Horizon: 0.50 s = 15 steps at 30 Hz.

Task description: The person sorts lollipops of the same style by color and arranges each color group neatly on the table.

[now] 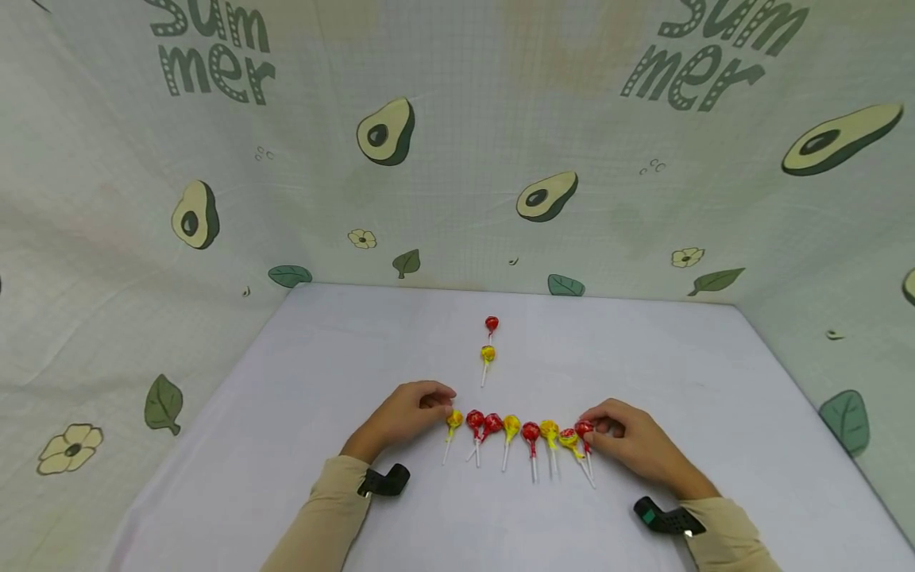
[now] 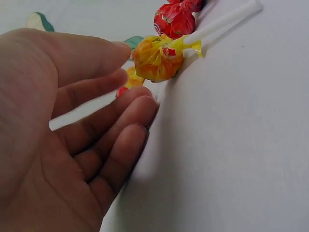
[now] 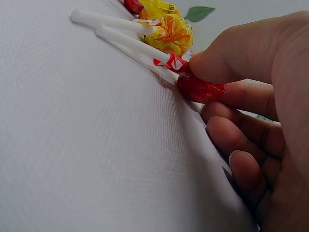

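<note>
Eight wrapped lollipops lie in a curved row low in the centre of the head view, on the white table (image 1: 300, 373), with the left hand (image 1: 403, 413) at the row's left end and the right hand (image 1: 632, 441) at its right end. The left hand's fingers are loosely bent beside the yellow lollipop (image 1: 453, 419) and hold nothing, while the right hand pinches the red lollipop (image 1: 584, 429) by its wrapped head, thumb on top. Two more, a far red lollipop (image 1: 491, 324) and a far yellow lollipop (image 1: 488, 353), lie just above the row, well apart from both hands.
</note>
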Available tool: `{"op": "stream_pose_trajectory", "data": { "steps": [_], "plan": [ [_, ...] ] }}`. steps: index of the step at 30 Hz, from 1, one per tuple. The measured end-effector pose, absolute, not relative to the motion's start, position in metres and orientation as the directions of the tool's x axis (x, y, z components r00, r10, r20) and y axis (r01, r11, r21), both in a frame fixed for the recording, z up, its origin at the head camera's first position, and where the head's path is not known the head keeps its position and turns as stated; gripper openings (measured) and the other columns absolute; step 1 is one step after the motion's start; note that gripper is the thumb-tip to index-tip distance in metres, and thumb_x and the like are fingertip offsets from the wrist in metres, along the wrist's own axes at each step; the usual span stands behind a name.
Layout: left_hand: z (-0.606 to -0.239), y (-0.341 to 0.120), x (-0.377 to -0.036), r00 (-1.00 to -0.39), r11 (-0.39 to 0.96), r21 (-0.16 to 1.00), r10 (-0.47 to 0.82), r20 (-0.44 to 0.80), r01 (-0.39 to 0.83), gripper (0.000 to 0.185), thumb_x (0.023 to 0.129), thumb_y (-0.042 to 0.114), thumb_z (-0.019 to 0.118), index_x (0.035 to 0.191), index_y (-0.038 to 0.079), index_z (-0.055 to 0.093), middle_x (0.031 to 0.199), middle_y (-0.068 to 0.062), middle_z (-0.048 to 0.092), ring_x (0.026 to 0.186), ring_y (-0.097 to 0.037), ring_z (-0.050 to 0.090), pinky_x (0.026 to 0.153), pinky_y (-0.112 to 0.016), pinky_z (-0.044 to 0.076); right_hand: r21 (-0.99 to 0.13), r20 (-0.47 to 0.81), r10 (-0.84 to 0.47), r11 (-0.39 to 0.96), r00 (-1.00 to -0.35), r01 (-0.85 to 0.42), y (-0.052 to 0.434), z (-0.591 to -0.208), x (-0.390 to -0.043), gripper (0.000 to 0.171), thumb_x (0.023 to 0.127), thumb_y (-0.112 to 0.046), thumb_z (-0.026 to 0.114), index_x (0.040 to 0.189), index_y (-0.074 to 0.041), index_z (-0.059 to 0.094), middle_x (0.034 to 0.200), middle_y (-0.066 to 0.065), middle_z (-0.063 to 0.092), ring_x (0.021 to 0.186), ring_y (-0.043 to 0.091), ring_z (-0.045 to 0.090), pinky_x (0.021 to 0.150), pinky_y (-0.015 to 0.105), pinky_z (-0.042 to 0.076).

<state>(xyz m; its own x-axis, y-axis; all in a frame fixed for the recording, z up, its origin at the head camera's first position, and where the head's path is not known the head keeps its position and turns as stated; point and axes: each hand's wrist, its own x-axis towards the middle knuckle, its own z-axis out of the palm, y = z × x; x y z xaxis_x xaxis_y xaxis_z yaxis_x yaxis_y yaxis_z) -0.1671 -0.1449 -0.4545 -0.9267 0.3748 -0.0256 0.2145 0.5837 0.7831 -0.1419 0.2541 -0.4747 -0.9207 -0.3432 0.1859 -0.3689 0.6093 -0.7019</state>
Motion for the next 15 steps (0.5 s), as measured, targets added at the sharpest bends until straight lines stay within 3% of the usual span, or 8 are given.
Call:
{"op": "stream_pose_trajectory", "data": {
  "steps": [5, 15],
  "plan": [
    [-0.459, -0.153, -0.165, -0.913, 0.568, 0.792, 0.407, -0.034, 0.224, 0.028, 0.096, 0.033, 0.068, 0.121, 0.021, 0.071, 0.105, 0.014, 0.066, 0.094, -0.01, 0.06, 0.087, -0.033, 0.049, -0.709, 0.174, -0.337, 0.61, -0.925, -0.355, 0.251, -0.473, -0.145, 0.016, 0.089, -0.027, 0.078, 0.103, -0.024, 0.072, 0.085, -0.007, 0.059, 0.072, 0.009, 0.052, 0.062, 0.025, 0.043],
    [-0.465, -0.161, -0.166, -0.841, 0.523, 0.792, 0.541, -0.022, 0.315, 0.032, 0.095, 0.03, 0.071, 0.126, 0.026, 0.068, 0.114, 0.018, 0.062, 0.104, -0.009, 0.057, 0.093, -0.032, 0.047, -0.723, 0.134, -0.283, 0.627, -0.95, -0.289, 0.252, -0.476, -0.142, 0.016, 0.086, -0.027, 0.08, 0.1, -0.025, 0.071, 0.086, -0.006, 0.06, 0.072, 0.011, 0.053, 0.063, 0.025, 0.044]
  ]
}}
